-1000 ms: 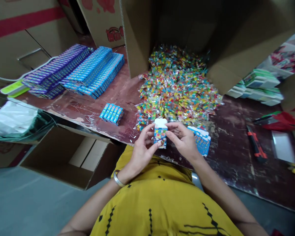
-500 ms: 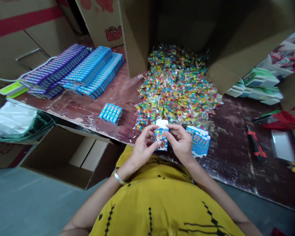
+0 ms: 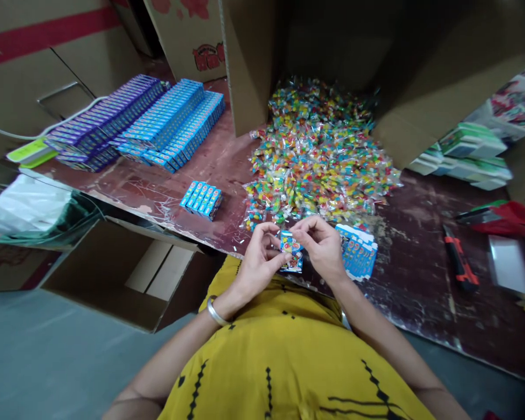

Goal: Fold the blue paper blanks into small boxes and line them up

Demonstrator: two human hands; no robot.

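A small blue printed candy box point(image 3: 292, 256) is held upright in front of my body, over the table's near edge. My left hand point(image 3: 262, 254) grips its left side, thumb across the front. At the top, my right hand point(image 3: 318, 245) pinches the box's upper edge, and its fingers partly cover the flap. Just to the right lie several flat blue cartons point(image 3: 357, 254), fanned over each other. Beyond my hands spreads a big heap of clear packets of colourful candies point(image 3: 319, 169). A short row of blue boxes point(image 3: 201, 199) stands to the left.
Stacks of blue boxes point(image 3: 170, 125) and purple boxes point(image 3: 107, 122) fill the table's far left. An open carton point(image 3: 109, 280) sits below the left edge. A large carton point(image 3: 249, 70) surrounds the heap's back. At right lie a red-black cutter point(image 3: 460, 259) and a red packet point(image 3: 503, 219).
The white top flap that stood up is now folded down, mostly hidden by my right fingers. My right hand has shifted to the box's top. The view has turned slightly.
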